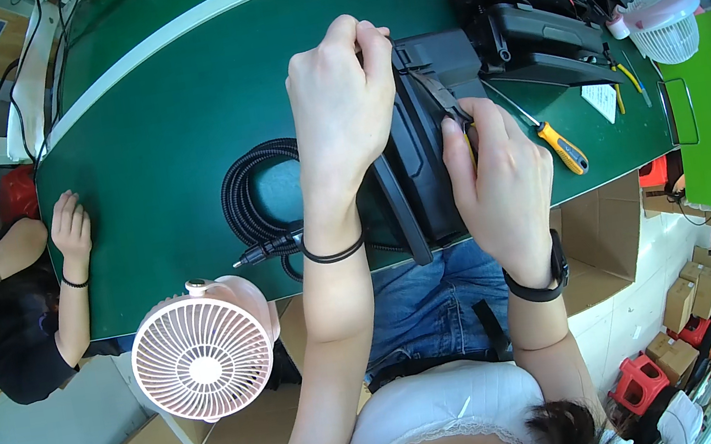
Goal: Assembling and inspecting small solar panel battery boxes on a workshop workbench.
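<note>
A black plastic device housing (425, 146) lies on the green table in front of me, near its front edge. My left hand (343, 98) is closed in a fist at the housing's far left corner; what its fingers grip is hidden. My right hand (504, 175) is wrapped round a pair of pliers (440, 95) with dark metal jaws and a bit of yellow on the handles. The jaws point away from me and to the left, over the top of the housing. Left of the housing lies a coiled black corrugated cable (245, 198) with a plug end (263, 251).
A yellow-handled screwdriver (562, 147) lies to the right, beside more black housings (540, 35). A pink fan (204, 353) stands at the front edge, another fan (663, 20) at the far right. A co-worker's hand (70, 225) rests on the table's left end. Cardboard boxes (605, 238) stand below.
</note>
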The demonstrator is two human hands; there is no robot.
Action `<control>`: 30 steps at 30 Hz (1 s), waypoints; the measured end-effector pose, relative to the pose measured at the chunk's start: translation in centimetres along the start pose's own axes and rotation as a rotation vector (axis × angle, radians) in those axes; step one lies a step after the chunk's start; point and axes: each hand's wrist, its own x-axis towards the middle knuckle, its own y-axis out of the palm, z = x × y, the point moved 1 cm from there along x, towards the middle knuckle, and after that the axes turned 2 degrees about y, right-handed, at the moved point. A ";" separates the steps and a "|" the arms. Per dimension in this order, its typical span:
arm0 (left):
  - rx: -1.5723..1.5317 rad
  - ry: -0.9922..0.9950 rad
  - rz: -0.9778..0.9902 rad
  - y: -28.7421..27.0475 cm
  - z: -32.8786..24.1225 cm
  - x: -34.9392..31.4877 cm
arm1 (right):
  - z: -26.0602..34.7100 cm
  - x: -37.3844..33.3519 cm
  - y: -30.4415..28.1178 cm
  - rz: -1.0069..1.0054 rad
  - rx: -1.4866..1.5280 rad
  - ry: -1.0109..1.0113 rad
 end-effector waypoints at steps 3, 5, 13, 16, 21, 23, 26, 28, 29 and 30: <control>0.010 0.006 -0.009 0.0 0.1 0.0 | 0.1 0.1 0.2 -0.010 -0.001 -0.004; 0.005 0.009 -0.007 -0.1 0.1 0.0 | 0.1 0.1 0.2 -0.021 -0.002 -0.011; 0.004 0.054 -0.032 -0.1 0.3 0.1 | 0.0 0.5 0.2 -0.025 0.013 -0.009; 0.018 0.023 -0.011 -0.2 0.1 0.1 | -0.1 0.4 0.3 -0.011 0.026 -0.004; 0.000 0.053 -0.033 0.0 0.2 0.1 | -0.5 0.4 -0.4 0.024 0.054 -0.010; -0.011 0.016 -0.008 -0.2 0.2 -0.1 | -0.6 0.1 -0.4 0.051 0.083 -0.003; -0.034 0.050 -0.051 -0.2 0.3 0.0 | -0.7 -0.1 -0.5 0.027 0.098 -0.002; -0.049 0.058 -0.058 -0.2 0.3 0.0 | -0.7 -0.1 -0.5 0.051 0.133 0.028; -0.066 0.067 -0.065 -0.2 0.4 0.0 | -0.8 0.0 -0.5 0.052 0.133 0.031; -0.066 0.067 -0.063 -0.2 0.3 0.0 | -0.8 0.0 -0.5 0.044 0.131 0.015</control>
